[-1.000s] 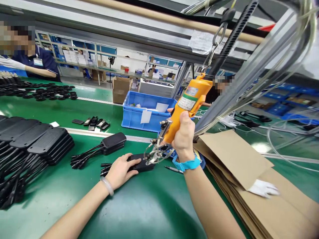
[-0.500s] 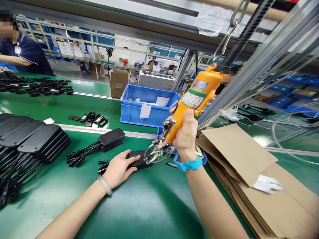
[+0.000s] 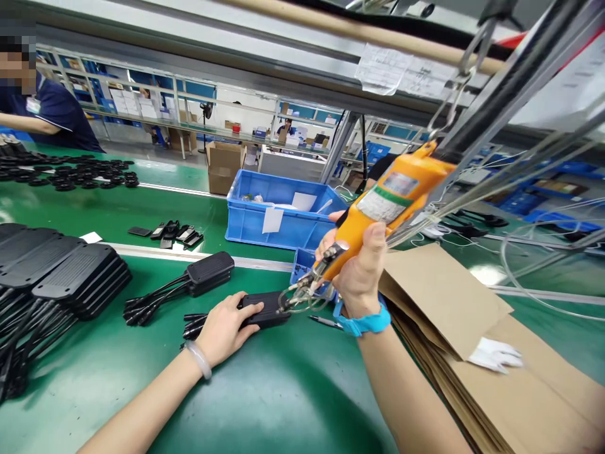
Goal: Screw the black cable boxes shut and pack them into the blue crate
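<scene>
My left hand [image 3: 230, 328] is closed over a black plastic box with cables [image 3: 268, 309], holding it flat on the green bench. Its fingers lie across the top and the thumb along the near side. My right hand [image 3: 362, 268] is wrapped round an orange power screwdriver [image 3: 385, 195], which hangs from a metal hook [image 3: 451, 104]. The tool leans up to the right, its lower end with a metal fitting and loose thin tubing [image 3: 302, 296] at the box's right end. Whether the tip touches a screw cannot be made out.
Another black box with cables [image 3: 210, 272] lies beyond my left hand; stacked ones [image 3: 78, 271] stand left. A blue bin [image 3: 278, 221], a small blue parts tray [image 3: 302, 261], a pen [image 3: 325, 321] and cardboard sheets [image 3: 444, 302] are around. A co-worker [image 3: 57, 113] is far left.
The orange screwdriver has tilted further to the right, my right hand shifting slightly right with it. My left hand keeps its hold on the black box.
</scene>
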